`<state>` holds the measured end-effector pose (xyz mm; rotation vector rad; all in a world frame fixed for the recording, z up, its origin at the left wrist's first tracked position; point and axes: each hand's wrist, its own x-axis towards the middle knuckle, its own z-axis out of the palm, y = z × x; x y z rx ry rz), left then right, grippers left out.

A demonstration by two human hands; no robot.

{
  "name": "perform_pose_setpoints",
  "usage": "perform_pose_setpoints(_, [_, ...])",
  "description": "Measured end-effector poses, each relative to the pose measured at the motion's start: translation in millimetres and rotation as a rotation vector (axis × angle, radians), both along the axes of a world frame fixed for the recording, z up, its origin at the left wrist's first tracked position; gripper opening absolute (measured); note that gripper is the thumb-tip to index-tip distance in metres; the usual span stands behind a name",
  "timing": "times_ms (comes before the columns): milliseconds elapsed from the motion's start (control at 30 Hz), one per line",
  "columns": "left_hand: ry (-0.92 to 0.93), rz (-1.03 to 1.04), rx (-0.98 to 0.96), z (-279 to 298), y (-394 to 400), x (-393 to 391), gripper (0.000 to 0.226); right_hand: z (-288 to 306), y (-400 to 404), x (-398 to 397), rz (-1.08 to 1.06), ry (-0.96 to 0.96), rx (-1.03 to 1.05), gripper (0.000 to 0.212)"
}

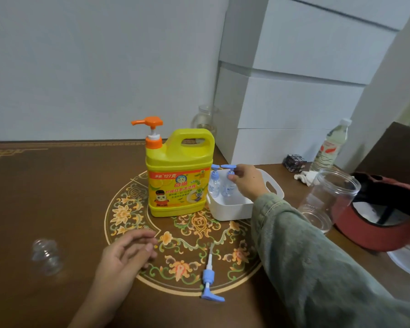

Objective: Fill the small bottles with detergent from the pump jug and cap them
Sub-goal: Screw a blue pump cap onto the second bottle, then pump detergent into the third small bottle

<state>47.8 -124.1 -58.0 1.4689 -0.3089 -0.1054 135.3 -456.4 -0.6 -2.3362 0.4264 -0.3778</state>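
Observation:
A yellow detergent jug (179,176) with an orange pump stands upright at the middle of the table. Right of it, a white basket (232,207) holds two small clear bottles with blue pump caps. My right hand (246,183) grips the nearer capped bottle (228,185) at its neck, inside the basket; the other capped bottle (214,183) stands beside it. A loose blue pump cap (210,280) lies on the table in front. An uncapped empty small bottle (46,258) stands at the near left. My left hand (126,256) hovers loosely open over the table, holding nothing.
A large clear plastic jar (327,202) lies on its side at the right, next to a red cap (384,214). A water bottle (329,145), a dark cube (294,163) and a crumpled tissue sit behind. White drawers (282,102) and a glass jar (205,119) stand at the back.

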Motion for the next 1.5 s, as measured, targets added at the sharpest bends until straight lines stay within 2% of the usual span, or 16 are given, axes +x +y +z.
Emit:
perform_pose_setpoints(133, [-0.047, 0.038, 0.039, 5, -2, -5, 0.029, 15, 2, -18, -0.025, 0.008, -0.049, 0.04])
perform_pose_setpoints(267, [-0.274, 0.201, 0.116, 31, 19, -19, 0.024, 30, 9, -38, -0.072, -0.137, -0.082, 0.034])
perform_pose_setpoints(367, [-0.387, 0.505, 0.024, 57, 59, -34, 0.019, 40, 31, -51, -0.063, -0.297, -0.074, 0.03])
perform_pose_setpoints(433, [-0.354, 0.765, 0.017, 62, 99, -39, 0.024, 47, 58, -59, -0.026, -0.388, -0.079, 0.029])
perform_pose_setpoints(500, [-0.224, 0.865, 0.12, 50, 135, -31, 0.036, 55, 83, -64, -0.009, -0.48, -0.11, 0.026])
perform_pose_setpoints(533, [-0.132, 0.846, 0.22, 40, 150, -30, 0.045, 59, 98, -66, 0.005, -0.52, -0.126, 0.025])
perform_pose_setpoints(633, [0.026, 0.591, 0.516, 15, 161, -26, 0.092, 71, 131, -68, 0.057, -0.616, -0.165, 0.028])
perform_pose_setpoints(700, [0.042, 0.495, 0.632, 9, 151, -22, 0.103, 77, 145, -68, 0.089, -0.65, -0.185, 0.032])
perform_pose_setpoints(767, [0.016, 0.475, 0.746, 10, 140, -12, 0.094, 83, 155, -69, 0.125, -0.68, -0.18, 0.038])
perform_pose_setpoints(833, [-0.023, 0.506, 0.874, 14, 132, -4, 0.075, 88, 161, -71, 0.155, -0.673, -0.174, 0.041])
perform_pose_setpoints(900, [-0.039, 0.509, 0.859, 17, 128, 5, 0.05, 91, 160, -70, 0.159, -0.634, -0.178, 0.043])
perform_pose_setpoints(967, [-0.046, 0.495, 0.763, 26, 125, 10, 0.039, 92, 157, -66, 0.176, -0.592, -0.205, 0.044])
perform_pose_setpoints(1100, [-0.219, 0.485, 0.622, 93, 90, 36, 0.048, 103, 156, -49, 0.265, -0.515, -0.36, 0.056])
perform_pose_setpoints(1200, [-0.365, 0.391, 0.675, 141, 53, 63, 0.046, 112, 168, -37, 0.326, -0.483, -0.488, 0.062])
perform_pose_setpoints(1333, [-0.448, 0.323, 0.747, 154, 26, 85, 0.047, 111, 175, -26, 0.379, -0.483, -0.609, 0.059])
perform_pose_setpoints(1500, [-0.505, 0.332, 0.779, 161, 17, 95, 0.046, 105, 176, -16, 0.369, -0.49, -0.61, 0.054])
